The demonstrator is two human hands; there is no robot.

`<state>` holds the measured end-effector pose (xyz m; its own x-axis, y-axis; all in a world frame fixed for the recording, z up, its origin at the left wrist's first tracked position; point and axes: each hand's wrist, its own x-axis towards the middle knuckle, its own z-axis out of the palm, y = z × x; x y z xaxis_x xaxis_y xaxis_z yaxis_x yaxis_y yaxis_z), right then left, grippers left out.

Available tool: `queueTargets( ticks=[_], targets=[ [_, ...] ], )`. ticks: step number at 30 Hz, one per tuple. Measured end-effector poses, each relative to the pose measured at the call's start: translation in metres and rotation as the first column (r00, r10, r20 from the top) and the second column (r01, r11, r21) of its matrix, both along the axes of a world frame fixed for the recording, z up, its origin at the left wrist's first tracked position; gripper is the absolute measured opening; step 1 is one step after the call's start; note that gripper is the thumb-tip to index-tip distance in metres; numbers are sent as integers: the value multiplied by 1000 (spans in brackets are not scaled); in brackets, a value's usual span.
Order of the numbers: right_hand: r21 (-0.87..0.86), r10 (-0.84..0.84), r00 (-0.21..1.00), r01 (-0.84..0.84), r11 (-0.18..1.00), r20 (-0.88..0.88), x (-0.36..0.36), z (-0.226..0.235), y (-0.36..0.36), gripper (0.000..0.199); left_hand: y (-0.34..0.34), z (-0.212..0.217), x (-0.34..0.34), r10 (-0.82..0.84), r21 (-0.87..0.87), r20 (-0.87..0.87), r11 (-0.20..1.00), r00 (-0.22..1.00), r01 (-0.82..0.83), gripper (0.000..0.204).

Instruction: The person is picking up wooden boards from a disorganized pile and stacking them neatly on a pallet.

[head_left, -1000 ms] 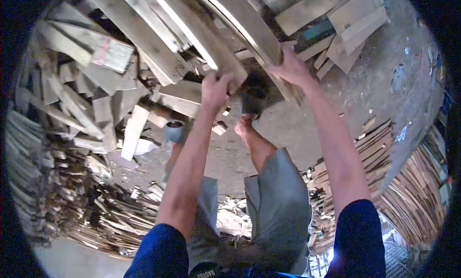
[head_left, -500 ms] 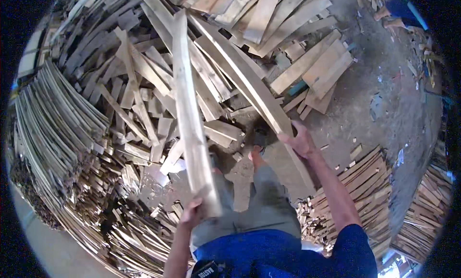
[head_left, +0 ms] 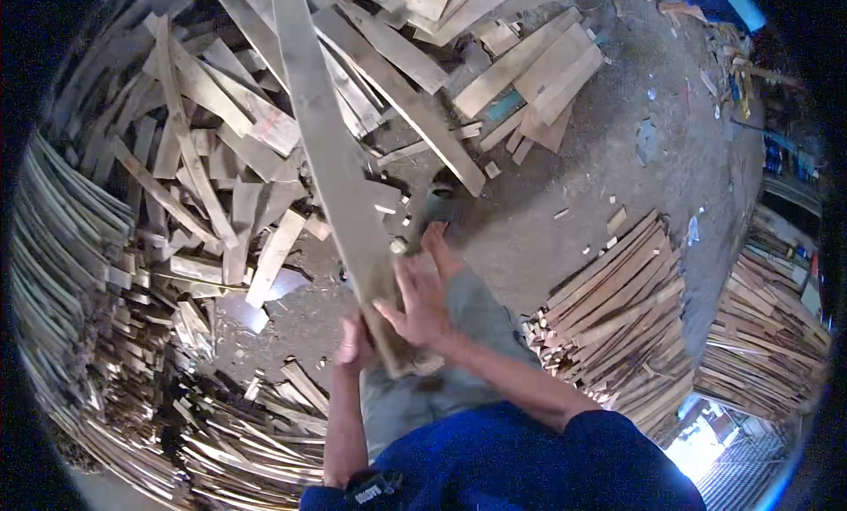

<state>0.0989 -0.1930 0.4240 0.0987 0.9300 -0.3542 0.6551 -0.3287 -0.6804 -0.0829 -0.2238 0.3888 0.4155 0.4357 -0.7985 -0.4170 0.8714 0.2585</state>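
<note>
Step in hand, as judged: handling one long board (head_left: 342, 189) at its near end. The board slants above the person's lap and the floor (head_left: 538, 246), its far part passing over the heap of loose boards (head_left: 198, 88) toward the upper edge of view; whether that end rests on anything, cannot tell. Left hand (head_left: 353, 342): fingers hold the board's left edge, partly hidden underneath. Right hand (head_left: 419, 308): fingers spread and laid against the upper face, thumb apart; pressure cannot be told. The next move, in my judgement, calls for a firm hold on both edges near this end, since the long overhang would tip or swing easily. Writing: a dark item (head_left: 375, 489) at the waist bears pale lettering, not copied here. One pale board (head_left: 275, 130) in the heap carries a pinkish mark, too small to read. No label is discernible on the held board.
</note>
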Motion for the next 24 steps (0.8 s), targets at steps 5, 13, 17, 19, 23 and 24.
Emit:
queueTargets(
  ticks=[5,13,17,19,23,24],
  targets=[
    [99,3,989,12,995,-148,4,-81,6,38,11,-56,-17,-145,55,-492,979,858,197,38],
    [-276,116,810,58,959,575,157,-357,95,93,5,-70,-112,-354,-200,-535,935,767,292,69],
    [-245,145,642,69,967,752,145,-454,158,84,-86,-47,-211,-537,-222,-616,820,576,527,56],
    [-581,373,764,4,814,527,144,-462,185,67,-135,-45,-230,-586,-143,-690,686,425,713,38],
    [-319,242,811,-72,945,532,198,-478,181,44,-202,-76,-229,-375,-148,-561,923,738,356,47],
    [-474,490,728,-255,843,480,203,-469,183,46,-206,-77,-231,-300,-153,-535,954,790,259,50]
  ],
)
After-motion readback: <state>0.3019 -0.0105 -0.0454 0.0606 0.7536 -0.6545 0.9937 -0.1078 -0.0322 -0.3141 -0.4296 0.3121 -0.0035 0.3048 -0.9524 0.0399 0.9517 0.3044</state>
